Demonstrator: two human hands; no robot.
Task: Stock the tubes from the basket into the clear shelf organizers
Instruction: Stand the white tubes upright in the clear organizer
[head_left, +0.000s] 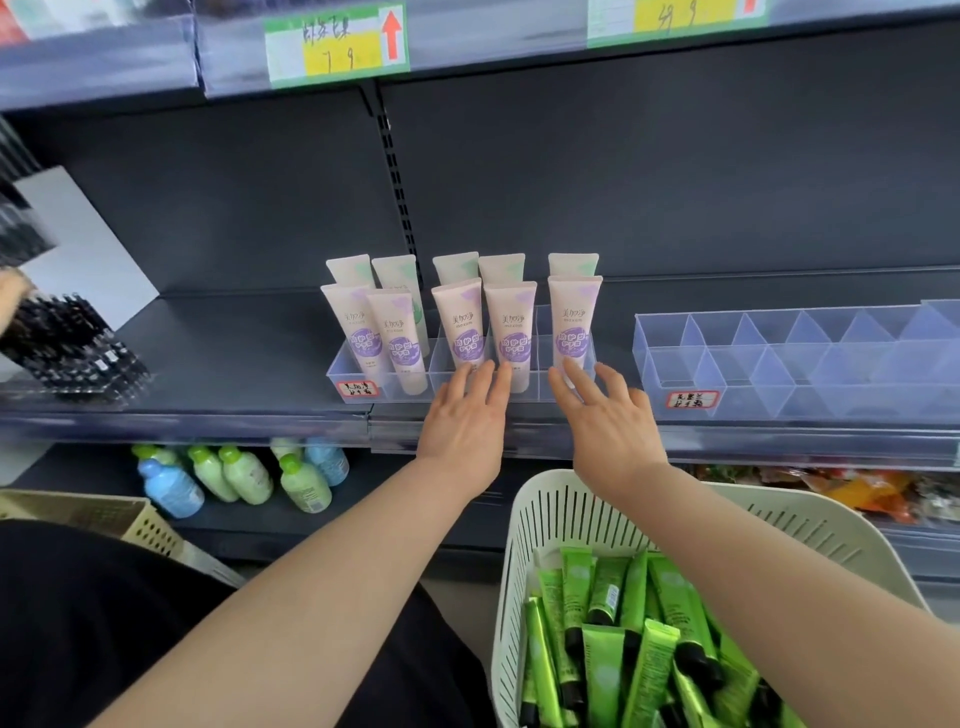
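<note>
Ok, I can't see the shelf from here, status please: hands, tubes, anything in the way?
Left hand and right hand open, empty, at the filled organizer. Green tubes in basket. Right organizer holds none, nothing blocking it.

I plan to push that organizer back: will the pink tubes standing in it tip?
Probably wobble: the pink tubes stand tall, crimped end up, well above the low walls of the clear organizer. One tube appears to lean, so the slots seem loose. They look light, so a slow push likely keeps them up.

Left hand (462, 415) outstretched, fingers straight, right hand (608, 421) likewise
</note>
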